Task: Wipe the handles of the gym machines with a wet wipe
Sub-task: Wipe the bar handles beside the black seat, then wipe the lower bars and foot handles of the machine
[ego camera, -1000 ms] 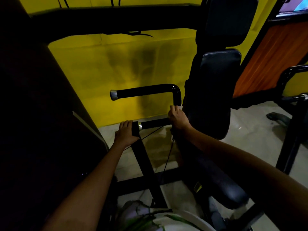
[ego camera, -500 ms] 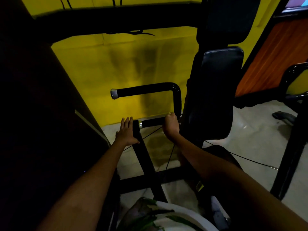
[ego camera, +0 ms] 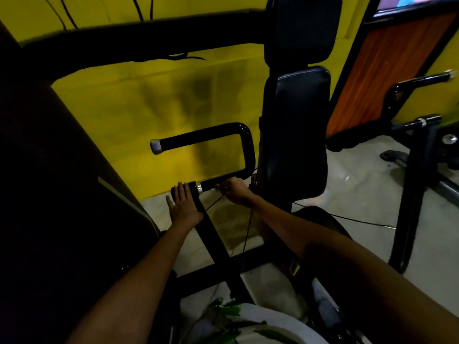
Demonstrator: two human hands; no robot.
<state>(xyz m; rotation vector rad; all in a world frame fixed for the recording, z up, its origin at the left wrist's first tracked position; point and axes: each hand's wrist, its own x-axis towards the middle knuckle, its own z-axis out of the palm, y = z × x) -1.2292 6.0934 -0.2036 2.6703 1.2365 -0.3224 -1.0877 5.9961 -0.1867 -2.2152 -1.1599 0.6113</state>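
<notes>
Dim gym corner, yellow wall [ego camera: 154, 100] behind. Landmark: lower handle [ego camera: 211, 184], a short black grip with a silver ring at its left end, running out sideways from the foot of a black U-shaped bar [ego camera: 244, 145]. Right hand [ego camera: 234, 192] curled round the right part of that lower handle, fingers wrapped over the top, with a pale scrap of wet wipe [ego camera: 215, 190] showing at the knuckles, just left of the hand and pressed against the grip. Left hand [ego camera: 183, 204] flat and relaxed, fingers straight and together, resting against the black post [ego camera: 211, 232] just left of the lower handle's ringed end, holding nothing. Above the lower handle, upper handle [ego camera: 198, 139] of the same bar, long and black with a silver cap at its left tip, untouched by either hand. Right of the lower handle, tall black back pad [ego camera: 298, 135] standing upright, with a second pad [ego camera: 303, 26] above it. Thin black cable [ego camera: 247, 234] hanging down below the lower handle toward the grey floor [ego camera: 360, 184]. Far right of the lower handle, another black machine frame [ego camera: 412, 189] and a reddish wood panel [ego camera: 387, 70]. Below the lower handle, near the bottom edge, white cloth with a green leaf print [ego camera: 243, 321]; what it belongs to, hard to tell in the dark.
</notes>
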